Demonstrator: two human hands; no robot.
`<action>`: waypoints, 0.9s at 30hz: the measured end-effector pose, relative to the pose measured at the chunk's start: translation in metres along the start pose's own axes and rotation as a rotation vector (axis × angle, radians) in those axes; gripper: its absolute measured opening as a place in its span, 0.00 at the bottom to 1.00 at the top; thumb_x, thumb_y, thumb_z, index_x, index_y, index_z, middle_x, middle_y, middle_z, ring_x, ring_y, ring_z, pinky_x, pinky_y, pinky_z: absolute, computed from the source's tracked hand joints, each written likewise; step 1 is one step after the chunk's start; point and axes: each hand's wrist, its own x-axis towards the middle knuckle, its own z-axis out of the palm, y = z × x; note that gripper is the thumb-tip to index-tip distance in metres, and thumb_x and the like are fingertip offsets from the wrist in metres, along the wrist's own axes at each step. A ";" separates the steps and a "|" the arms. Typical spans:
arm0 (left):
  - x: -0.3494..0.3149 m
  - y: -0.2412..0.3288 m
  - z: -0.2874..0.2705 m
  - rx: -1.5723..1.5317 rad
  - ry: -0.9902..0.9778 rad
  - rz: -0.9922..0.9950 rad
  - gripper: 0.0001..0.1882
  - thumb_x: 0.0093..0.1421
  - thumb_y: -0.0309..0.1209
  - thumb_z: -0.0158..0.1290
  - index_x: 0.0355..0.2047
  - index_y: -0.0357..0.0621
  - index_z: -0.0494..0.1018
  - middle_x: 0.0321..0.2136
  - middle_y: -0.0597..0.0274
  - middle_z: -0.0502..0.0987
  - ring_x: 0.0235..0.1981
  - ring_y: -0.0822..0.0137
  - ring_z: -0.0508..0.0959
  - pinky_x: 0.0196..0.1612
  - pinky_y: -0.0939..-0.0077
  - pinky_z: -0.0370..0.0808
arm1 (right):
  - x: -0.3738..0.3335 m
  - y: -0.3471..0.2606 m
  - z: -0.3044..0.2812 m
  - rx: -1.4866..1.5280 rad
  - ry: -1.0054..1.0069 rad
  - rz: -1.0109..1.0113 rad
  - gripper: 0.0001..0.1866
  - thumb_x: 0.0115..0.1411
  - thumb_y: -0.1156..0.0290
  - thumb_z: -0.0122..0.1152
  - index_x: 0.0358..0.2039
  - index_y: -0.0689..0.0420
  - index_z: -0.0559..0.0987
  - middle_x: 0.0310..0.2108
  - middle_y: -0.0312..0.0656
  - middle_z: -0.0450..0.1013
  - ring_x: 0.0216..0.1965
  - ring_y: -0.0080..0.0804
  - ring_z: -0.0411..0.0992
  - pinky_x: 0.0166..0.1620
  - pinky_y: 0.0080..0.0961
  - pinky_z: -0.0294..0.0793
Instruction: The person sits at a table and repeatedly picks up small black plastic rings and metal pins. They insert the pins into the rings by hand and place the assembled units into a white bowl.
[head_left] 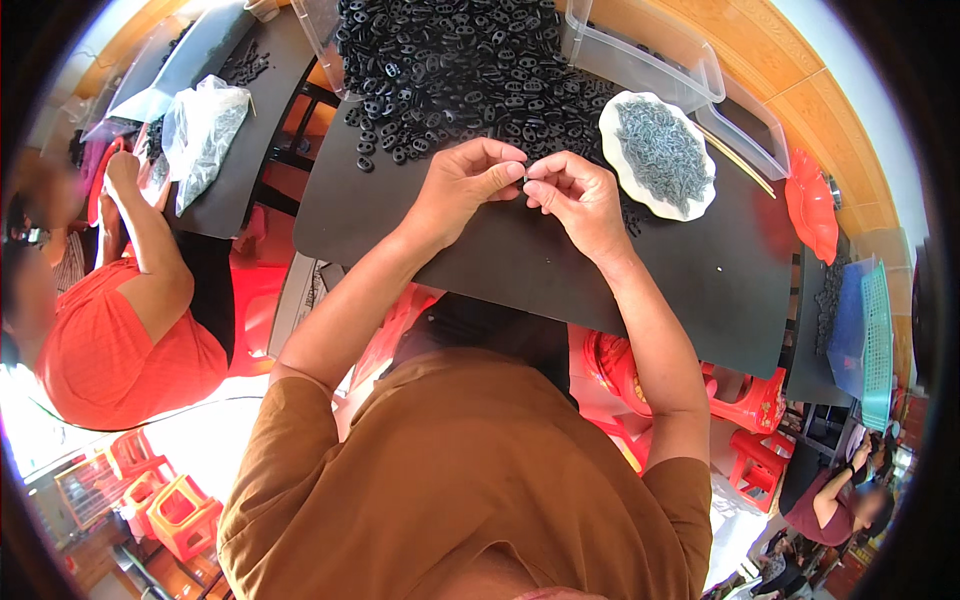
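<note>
Over the dark table point(480, 252), my left hand point(468, 184) and my right hand point(582, 202) meet fingertip to fingertip. Each thumb and forefinger is pinched together. Something tiny sits between the fingertips, mostly covered and too small to name. Just beyond the hands spreads a big heap of small black oval pieces with two holes point(455, 75). To the right of my right hand stands a white plate with a scalloped rim point(612, 150). A mound of tiny, thin grey pieces point(662, 150) fills it.
Clear plastic bins point(650, 62) stand behind the heap. Thin sticks point(738, 160) and a red scalloped dish point(810, 205) lie at the right. A person in red point(140, 330) works at another table on the left, beside a clear bag point(210, 140). Red stools point(185, 515) stand lower left.
</note>
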 end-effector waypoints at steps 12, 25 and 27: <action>0.024 0.015 -0.005 0.788 -0.168 0.198 0.09 0.59 0.22 0.57 0.41 0.36 0.79 0.33 0.64 0.82 0.35 0.77 0.80 0.40 0.81 0.77 | 0.007 -0.010 -0.032 -0.026 0.176 -0.136 0.04 0.60 0.78 0.64 0.36 0.60 0.79 0.28 0.33 0.77 0.28 0.17 0.74 0.30 0.14 0.72; 0.032 0.013 -0.024 0.269 -0.205 0.036 0.11 0.59 0.24 0.60 0.43 0.38 0.78 0.35 0.65 0.80 0.35 0.77 0.78 0.42 0.82 0.75 | 0.004 0.003 -0.014 -0.232 0.053 -0.028 0.03 0.56 0.80 0.66 0.31 0.61 0.80 0.25 0.32 0.76 0.26 0.14 0.74 0.29 0.15 0.72; 0.031 0.012 -0.024 0.299 -0.197 0.033 0.11 0.59 0.24 0.61 0.43 0.38 0.78 0.34 0.64 0.81 0.34 0.77 0.78 0.41 0.82 0.75 | 0.003 0.006 -0.012 -0.229 0.047 -0.031 0.03 0.56 0.80 0.66 0.30 0.61 0.79 0.25 0.33 0.77 0.25 0.15 0.74 0.29 0.15 0.72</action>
